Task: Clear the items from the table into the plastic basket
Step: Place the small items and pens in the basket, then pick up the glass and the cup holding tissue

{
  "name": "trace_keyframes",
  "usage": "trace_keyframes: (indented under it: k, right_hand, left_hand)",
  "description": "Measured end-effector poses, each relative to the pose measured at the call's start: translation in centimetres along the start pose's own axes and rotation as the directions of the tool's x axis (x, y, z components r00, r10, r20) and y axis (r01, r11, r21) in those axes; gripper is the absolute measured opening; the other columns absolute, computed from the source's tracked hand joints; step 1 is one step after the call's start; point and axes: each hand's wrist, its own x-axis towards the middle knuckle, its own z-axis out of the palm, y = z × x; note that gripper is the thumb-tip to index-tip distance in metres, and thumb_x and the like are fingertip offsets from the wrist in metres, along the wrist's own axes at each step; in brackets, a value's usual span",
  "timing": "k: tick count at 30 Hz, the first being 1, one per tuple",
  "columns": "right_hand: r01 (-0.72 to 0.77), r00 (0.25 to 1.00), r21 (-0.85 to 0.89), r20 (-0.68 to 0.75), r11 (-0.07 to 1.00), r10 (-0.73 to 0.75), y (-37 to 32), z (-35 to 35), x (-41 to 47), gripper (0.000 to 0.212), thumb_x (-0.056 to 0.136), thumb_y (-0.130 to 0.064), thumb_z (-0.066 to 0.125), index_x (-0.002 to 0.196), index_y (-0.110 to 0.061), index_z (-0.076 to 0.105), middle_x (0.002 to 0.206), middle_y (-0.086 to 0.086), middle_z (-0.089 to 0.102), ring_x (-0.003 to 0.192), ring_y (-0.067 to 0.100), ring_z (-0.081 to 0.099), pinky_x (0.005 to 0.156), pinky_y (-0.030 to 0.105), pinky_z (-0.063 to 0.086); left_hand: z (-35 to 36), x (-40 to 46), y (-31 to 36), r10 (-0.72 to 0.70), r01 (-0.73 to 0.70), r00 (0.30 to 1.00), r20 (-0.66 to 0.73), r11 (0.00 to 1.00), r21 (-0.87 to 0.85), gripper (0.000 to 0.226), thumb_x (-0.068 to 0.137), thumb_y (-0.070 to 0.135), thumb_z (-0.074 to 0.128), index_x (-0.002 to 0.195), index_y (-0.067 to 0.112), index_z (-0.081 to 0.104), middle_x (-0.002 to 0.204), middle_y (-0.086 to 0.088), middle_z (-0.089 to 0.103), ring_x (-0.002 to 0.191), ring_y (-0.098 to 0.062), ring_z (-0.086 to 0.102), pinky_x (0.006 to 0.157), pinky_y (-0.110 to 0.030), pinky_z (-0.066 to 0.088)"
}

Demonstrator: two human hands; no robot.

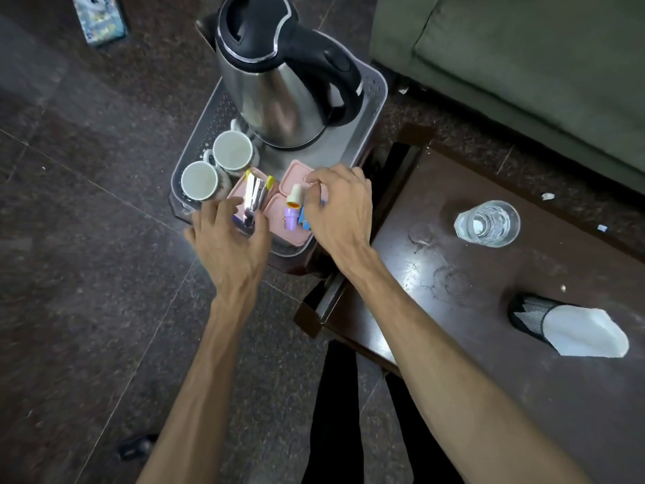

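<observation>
Head view: grey plastic basket [378,96] holding a steel kettle [279,85], two white cups [233,150], pink lidded boxes [296,172] and small stationery. Left hand [227,235], fingers loosely curled beside a stapler [254,197]; right hand [340,207], fingertips pinched, grip contents indiscernible. On the dark counter [488,396] remain a glass [487,223] and a mesh holder [530,317] with paper.

Grey perforated basket [375,96]; steel-silver kettle [279,96] with black handle; 2 white cups [216,165]; pink lidded boxes [296,172]; dark brown glossy counter [488,344]; black mesh holder [530,316]; green sofa [523,64].
</observation>
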Motion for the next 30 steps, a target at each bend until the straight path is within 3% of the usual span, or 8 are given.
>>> trace_keyframes:
  k: [6, 12, 15, 18, 20, 22, 26, 30]
  right_hand:
    - [-0.103, 0.984, 0.148, -0.131, 0.984, 0.123, 4.5, -3.0, -4.6, 0.018, 0.085, -0.011, 0.065, 0.094, -0.017, 0.078, 0.095, -0.003, 0.075, 0.089, 0.019, 0.060, 0.080, 0.033, 0.051]
    - [-0.367, 0.894, 0.215, -0.186, 0.905, 0.407, 12.9, -6.5, -11.6, 0.016, 0.079, -0.012, 0.070, 0.087, -0.023, 0.078, 0.085, -0.011, 0.075, 0.081, 0.015, 0.065, 0.078, 0.033, 0.054]
    - [-0.544, 0.755, 0.334, -0.207, 0.770, 0.622, 17.5, -8.4, -15.6, 0.013, 0.078, -0.014, 0.072, 0.083, -0.026, 0.074, 0.081, -0.012, 0.074, 0.077, 0.010, 0.069, 0.079, 0.038, 0.059]
    - [-0.650, 0.515, 0.484, -0.288, 0.586, 0.808, 21.3, -10.3, -19.4, 0.025, 0.077, -0.017, 0.081, 0.081, -0.031, 0.060, 0.079, -0.009, 0.070, 0.072, 0.015, 0.068, 0.078, 0.044, 0.059]
    - [-0.671, 0.355, 0.558, -0.337, 0.489, 0.872, 23.7, -11.7, -21.3, 0.038, 0.074, -0.020, 0.089, 0.094, -0.026, 0.057, 0.093, 0.001, 0.068, 0.079, 0.023, 0.067, 0.085, 0.051, 0.057]
    - [-0.667, 0.278, 0.604, -0.341, 0.436, 0.898, 26.0, -13.3, -22.2, 0.064, 0.068, -0.027, 0.094, 0.119, -0.018, 0.055, 0.115, 0.005, 0.064, 0.098, 0.022, 0.066, 0.095, 0.050, 0.055]
    - [-0.630, 0.406, 0.536, -0.389, 0.562, 0.827, 29.1, -16.1, -21.6, 0.110, 0.060, -0.041, 0.098, 0.150, -0.019, 0.040, 0.145, -0.001, 0.050, 0.130, 0.012, 0.052, 0.109, 0.035, 0.047]
    - [-0.641, 0.524, 0.441, -0.348, 0.629, 0.778, 30.9, -17.1, -19.5, 0.104, 0.060, -0.043, 0.096, 0.147, -0.021, 0.043, 0.139, -0.003, 0.058, 0.129, 0.019, 0.057, 0.109, 0.039, 0.049]
  left_hand:
    - [0.8, -5.7, 3.4, 0.167, -0.184, 0.980, -0.107, 0.967, -0.177, 0.010, 0.081, 0.010, 0.069, 0.090, 0.011, 0.067, 0.084, -0.005, 0.064, 0.078, -0.028, 0.056, 0.077, -0.030, 0.027]
    - [4.4, -13.5, 9.5, 0.387, -0.340, 0.918, 0.083, 0.879, -0.335, 0.012, 0.076, 0.005, 0.071, 0.086, 0.012, 0.067, 0.081, -0.002, 0.062, 0.076, -0.031, 0.062, 0.074, -0.047, 0.046]
    - [6.6, -16.8, 13.5, 0.484, -0.385, 0.852, 0.202, 0.839, -0.384, 0.017, 0.078, 0.011, 0.072, 0.094, 0.013, 0.067, 0.090, -0.002, 0.064, 0.083, -0.028, 0.064, 0.078, -0.046, 0.051]
    - [8.9, -18.4, 17.5, 0.501, -0.350, 0.804, 0.320, 0.834, -0.426, 0.046, 0.078, 0.027, 0.075, 0.120, 0.014, 0.063, 0.119, -0.003, 0.064, 0.110, -0.026, 0.065, 0.096, -0.046, 0.054]
    - [10.6, -18.5, 20.1, 0.476, -0.306, 0.793, 0.381, 0.852, -0.425, 0.072, 0.075, 0.034, 0.080, 0.139, 0.012, 0.053, 0.139, -0.006, 0.054, 0.131, -0.026, 0.055, 0.109, -0.045, 0.050]
    - [12.4, -18.0, 22.3, 0.431, -0.266, 0.800, 0.418, 0.879, -0.396, 0.096, 0.071, 0.039, 0.087, 0.150, 0.011, 0.041, 0.152, -0.010, 0.043, 0.144, -0.027, 0.044, 0.117, -0.046, 0.045]
    - [15.4, -16.7, 25.6, 0.328, -0.189, 0.813, 0.481, 0.930, -0.314, 0.121, 0.066, 0.045, 0.094, 0.159, 0.008, 0.026, 0.163, -0.014, 0.030, 0.152, -0.030, 0.033, 0.124, -0.048, 0.037]
    - [16.8, -15.8, 26.5, 0.353, -0.266, 0.804, 0.479, 0.933, -0.242, 0.108, 0.064, 0.043, 0.096, 0.149, 0.005, 0.042, 0.149, -0.014, 0.046, 0.137, -0.029, 0.049, 0.114, -0.043, 0.046]
